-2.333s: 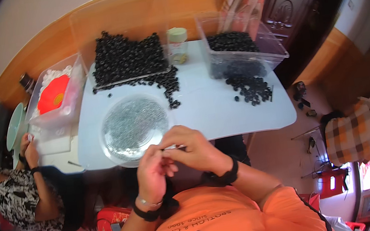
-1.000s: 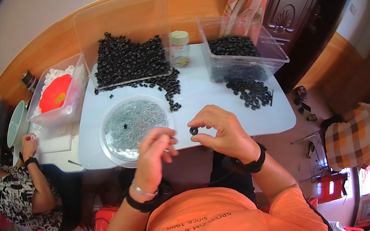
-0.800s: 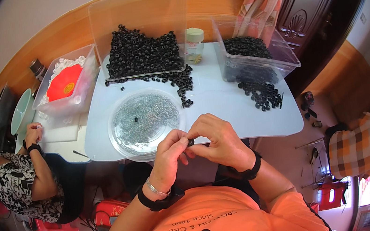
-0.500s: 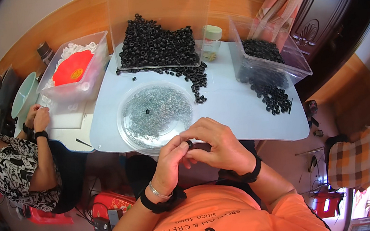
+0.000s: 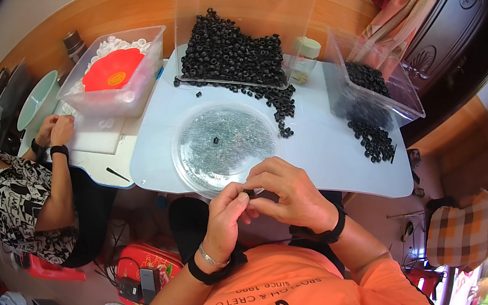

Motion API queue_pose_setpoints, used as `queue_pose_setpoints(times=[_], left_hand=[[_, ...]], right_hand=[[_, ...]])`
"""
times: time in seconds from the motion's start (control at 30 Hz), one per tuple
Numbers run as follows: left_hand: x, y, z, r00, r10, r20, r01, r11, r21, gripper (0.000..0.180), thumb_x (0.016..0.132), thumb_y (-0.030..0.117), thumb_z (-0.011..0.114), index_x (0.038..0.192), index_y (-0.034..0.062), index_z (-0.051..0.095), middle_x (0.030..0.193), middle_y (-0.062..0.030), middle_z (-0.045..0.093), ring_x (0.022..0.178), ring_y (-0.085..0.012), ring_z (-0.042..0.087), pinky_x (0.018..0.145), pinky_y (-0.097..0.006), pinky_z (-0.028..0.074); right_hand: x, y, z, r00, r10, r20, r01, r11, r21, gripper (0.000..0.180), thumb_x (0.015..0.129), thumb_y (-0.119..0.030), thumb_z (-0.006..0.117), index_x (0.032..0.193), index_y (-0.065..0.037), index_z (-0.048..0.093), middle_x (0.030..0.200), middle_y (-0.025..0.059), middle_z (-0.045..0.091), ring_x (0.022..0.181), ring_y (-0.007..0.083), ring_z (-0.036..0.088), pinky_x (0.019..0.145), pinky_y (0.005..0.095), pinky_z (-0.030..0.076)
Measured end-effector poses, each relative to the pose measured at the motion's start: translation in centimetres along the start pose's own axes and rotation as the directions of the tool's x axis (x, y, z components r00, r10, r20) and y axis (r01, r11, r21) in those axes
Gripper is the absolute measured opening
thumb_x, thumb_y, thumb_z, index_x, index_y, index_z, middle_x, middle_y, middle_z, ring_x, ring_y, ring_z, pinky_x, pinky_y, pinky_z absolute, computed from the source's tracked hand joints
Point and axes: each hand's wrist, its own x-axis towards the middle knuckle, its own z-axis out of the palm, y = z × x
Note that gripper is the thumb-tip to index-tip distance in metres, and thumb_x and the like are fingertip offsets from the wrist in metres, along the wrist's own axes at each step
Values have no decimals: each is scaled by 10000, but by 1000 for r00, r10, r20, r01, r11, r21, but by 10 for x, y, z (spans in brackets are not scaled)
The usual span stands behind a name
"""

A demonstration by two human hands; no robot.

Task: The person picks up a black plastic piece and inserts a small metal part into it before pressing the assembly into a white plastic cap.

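Between both hands' fingers, small black ring, perhaps

Round gold label on red lid

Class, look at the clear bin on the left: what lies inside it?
Inside the clear bin lies an orange-red lid on top of white pieces. Whatever sits beneath the lid is covered.

Round dish sits near on the counter; bead heap lies behind it; bin far right; tub far left.
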Motion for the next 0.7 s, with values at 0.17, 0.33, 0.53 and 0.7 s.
queue_pose_setpoints(times=[0.17,0.33,0.53,0.7], left_hand=[[-4,-4,-9,997,48,-64,-43,996,80,245,965,198,451,1002,-1,590,797,-41,609,687,-94,558,594,-226,425],[-10,-3,-22,992,3,-123,11,993,114,265,952,228,441,983,4,579,798,-53,600,669,-121,570,585,-229,433],[-13,-5,-33,977,-8,-214,4,1000,-17,245,923,252,456,914,26,550,797,-57,583,658,-140,582,574,-229,438],[-14,-2,-34,975,14,-223,-21,999,-28,258,898,267,451,896,24,540,785,-71,579,649,-150,582,570,-230,437]], right_hand=[[11,0,3,998,-32,60,32,999,11,201,743,-103,709,940,-78,681,903,53,619,834,259,599,688,347,511],[37,26,-7,986,-15,167,11,1000,26,113,786,-122,690,882,-64,677,834,78,630,817,278,607,710,378,496],[70,58,16,993,25,118,3,972,-236,93,771,-101,692,856,-66,700,834,80,646,840,289,620,718,377,505],[72,70,37,971,-37,237,123,926,-357,52,738,-89,654,780,-60,664,768,98,594,811,312,608,699,421,504]])
